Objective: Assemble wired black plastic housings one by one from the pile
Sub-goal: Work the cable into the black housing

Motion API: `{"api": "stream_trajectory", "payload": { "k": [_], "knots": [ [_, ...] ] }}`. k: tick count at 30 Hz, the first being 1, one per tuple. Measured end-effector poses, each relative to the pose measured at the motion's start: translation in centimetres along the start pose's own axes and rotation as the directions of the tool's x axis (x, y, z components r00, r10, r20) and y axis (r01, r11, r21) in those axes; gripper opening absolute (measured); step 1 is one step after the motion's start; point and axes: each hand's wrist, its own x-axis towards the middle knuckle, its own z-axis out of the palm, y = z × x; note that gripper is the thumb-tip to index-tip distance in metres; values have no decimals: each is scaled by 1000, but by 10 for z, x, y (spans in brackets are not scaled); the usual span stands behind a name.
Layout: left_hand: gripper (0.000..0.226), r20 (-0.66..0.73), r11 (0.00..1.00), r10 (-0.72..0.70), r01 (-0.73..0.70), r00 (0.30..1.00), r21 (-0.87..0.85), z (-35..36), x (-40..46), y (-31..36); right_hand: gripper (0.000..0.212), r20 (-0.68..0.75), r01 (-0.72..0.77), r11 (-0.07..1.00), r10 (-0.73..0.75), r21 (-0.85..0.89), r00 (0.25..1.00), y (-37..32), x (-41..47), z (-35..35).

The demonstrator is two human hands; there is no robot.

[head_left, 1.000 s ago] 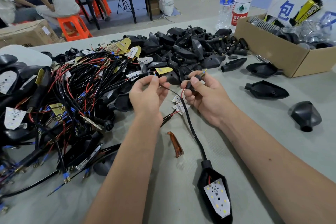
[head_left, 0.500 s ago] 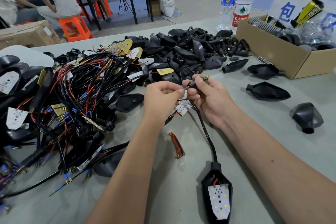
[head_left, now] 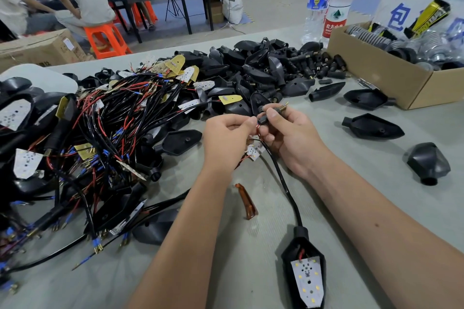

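Observation:
A black housing (head_left: 305, 276) with a white LED board lies on the table near the front, and its black cable (head_left: 283, 180) runs up to my hands. My right hand (head_left: 288, 138) grips a small black stem piece (head_left: 266, 118) with a brass tip at the cable's upper end. My left hand (head_left: 226, 138) pinches the thin red wire ends right beside that piece. A large pile of wired housings (head_left: 88, 138) covers the left of the table, and a heap of empty black housings (head_left: 263, 70) lies behind my hands.
A cardboard box (head_left: 386, 75) of parts stands at the right, with two water bottles (head_left: 326, 2) behind it. Loose black housings (head_left: 371, 128) lie right of my hands. An amber lens strip (head_left: 247, 200) lies between my forearms. People sit at a table beyond.
My left hand has slid right along the wires until it meets my right hand at the stem piece. The housing on the cable has shifted slightly toward the front.

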Motion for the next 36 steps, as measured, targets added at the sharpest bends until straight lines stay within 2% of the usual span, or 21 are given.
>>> {"api": "stream_trajectory", "payload": {
  "k": [2,5,13,18,25,29,32,36],
  "knots": [
    [12,72,993,-74,80,995,-83,1,0,3,11,-39,15,999,-14,30,999,-2,0,-1],
    [19,131,980,-160,174,978,-100,2,0,4,11,-82,41,996,-35,73,996,-3,1,-3],
    [11,-97,964,-112,85,989,-251,7,-6,3,13,-4,54,996,-55,-68,999,2,1,-4],
    [5,2,897,-194,178,981,-405,8,-6,9,13,-84,72,997,-71,11,994,1,4,-5],
    [8,4,942,-208,201,978,-270,6,-6,6,11,-116,106,994,-105,9,988,1,6,-6],
    [15,-26,991,-89,85,996,-103,5,-4,3,14,-96,84,996,-84,-10,992,1,5,-4],
    [23,28,998,1,-3,1000,70,4,-2,1,16,-87,69,997,-65,40,994,-2,4,-6],
    [30,94,979,111,-125,989,158,8,-3,1,16,-61,55,998,-55,9,997,-2,3,-5]
  ]
}}
